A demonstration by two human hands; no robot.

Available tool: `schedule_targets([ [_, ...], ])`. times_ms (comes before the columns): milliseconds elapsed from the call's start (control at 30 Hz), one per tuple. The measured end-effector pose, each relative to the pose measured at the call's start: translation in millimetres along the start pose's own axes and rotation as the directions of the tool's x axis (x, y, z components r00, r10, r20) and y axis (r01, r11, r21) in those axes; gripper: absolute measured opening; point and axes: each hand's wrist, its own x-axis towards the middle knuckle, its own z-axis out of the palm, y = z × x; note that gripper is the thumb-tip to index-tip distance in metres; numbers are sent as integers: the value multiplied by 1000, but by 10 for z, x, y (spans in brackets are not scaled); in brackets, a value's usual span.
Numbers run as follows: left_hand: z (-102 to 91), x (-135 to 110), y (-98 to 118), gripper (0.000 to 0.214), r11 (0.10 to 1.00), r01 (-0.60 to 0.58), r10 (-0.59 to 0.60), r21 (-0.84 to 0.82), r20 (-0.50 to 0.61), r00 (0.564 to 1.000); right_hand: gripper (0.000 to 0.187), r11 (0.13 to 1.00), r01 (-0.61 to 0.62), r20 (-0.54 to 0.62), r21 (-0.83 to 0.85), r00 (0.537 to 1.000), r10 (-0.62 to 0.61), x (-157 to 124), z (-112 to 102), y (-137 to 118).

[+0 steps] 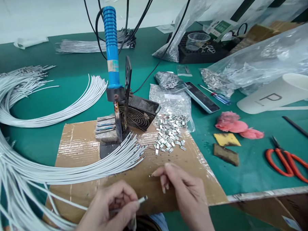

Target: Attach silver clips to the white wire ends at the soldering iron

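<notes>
My left hand (114,207) is closed round a white cable (142,199), whose dark-tipped end sticks out past the thumb to the right. A further pale end hangs below those fingers. To the right, my right hand (184,187) hovers over the cardboard sheet (208,181), thumb and forefinger pinched together. A tiny shiny speck shows at their tips, too small to name. Beyond that hand lies a pile of small silver metal clips (170,131). A bundle of white cables (95,171) sweeps in from the left, its ends resting on the cardboard.
A blue-handled soldering iron (111,46) stands upright in its holder behind the cable ends. On the right are red-handled scissors (291,164), a yellow sponge (226,139), a pink cloth (237,125), a phone (203,98) and a white cup (278,93).
</notes>
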Motion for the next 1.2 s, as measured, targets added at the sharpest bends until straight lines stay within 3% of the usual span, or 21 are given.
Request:
schedule_targets([
  [167,-5,185,-22,50,966,39,-49,-256,-36,998,13,998,17,175,67,984,-29,-85,234,-107],
  [400,-16,161,-57,44,909,42,-75,-415,-64,995,12,978,23,221,209,973,-70,-103,382,-99],
  [567,-2,155,-82,37,913,22,-60,-407,-81,995,13,983,-48,202,179,979,11,-107,373,-214],
  [733,12,164,-88,37,911,-7,-42,-412,-109,993,13,988,19,191,151,980,-48,-107,358,-228],
  [1000,60,169,-45,47,949,-29,-27,-313,-173,985,11,990,-46,163,130,986,25,-125,345,-280],
  [1200,94,158,-58,47,966,-76,23,-249,-206,978,8,965,-155,161,212,979,122,-141,348,-242],
])
